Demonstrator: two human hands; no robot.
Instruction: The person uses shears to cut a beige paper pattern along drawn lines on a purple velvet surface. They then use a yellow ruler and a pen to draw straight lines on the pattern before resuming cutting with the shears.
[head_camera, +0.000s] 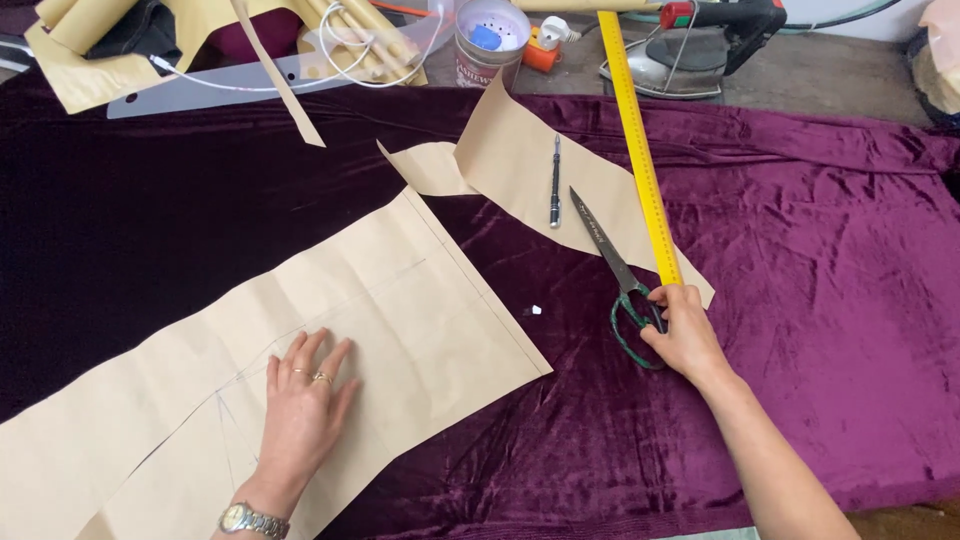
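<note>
Head view, looking down on the worktop draped in purple velvet (800, 300). Left hand (300, 405) flat on the large kraft paper pattern piece (330, 340), fingers spread, palm down, pinning the paper to the cloth near the worktop's near-left edge; grip apart, clamped on nothing, just pressing. Rings on two fingers, a metal watch (252, 521) at the wrist. Right hand (685, 335) out toward the middle of the worktop, arm stretched from the near-right corner, fingers curled onto the green handles of the scissors (615, 280); grip closing round the handle loops, though whether fully clamped cannot be told. Blades shut, pointing away toward the far edge, lying partly on a second, smaller paper piece (520, 160). Yellow ruler (640, 150) just beside the scissors, running from the far edge down to the right hand's fingertips. A slim dark pen-like tool (555, 182) resting on that smaller piece. Small white bit of chalk (536, 310) on the velvet between the two papers. Step in hand, by the look of it: pattern held in place, scissors being picked up. Next move likely calls for lifting the scissors clear of the ruler while the left hand keeps the paper from sliding. Far edge: an iron (690, 50), a plastic tub (490, 40), rolled paper (360, 40).
</note>
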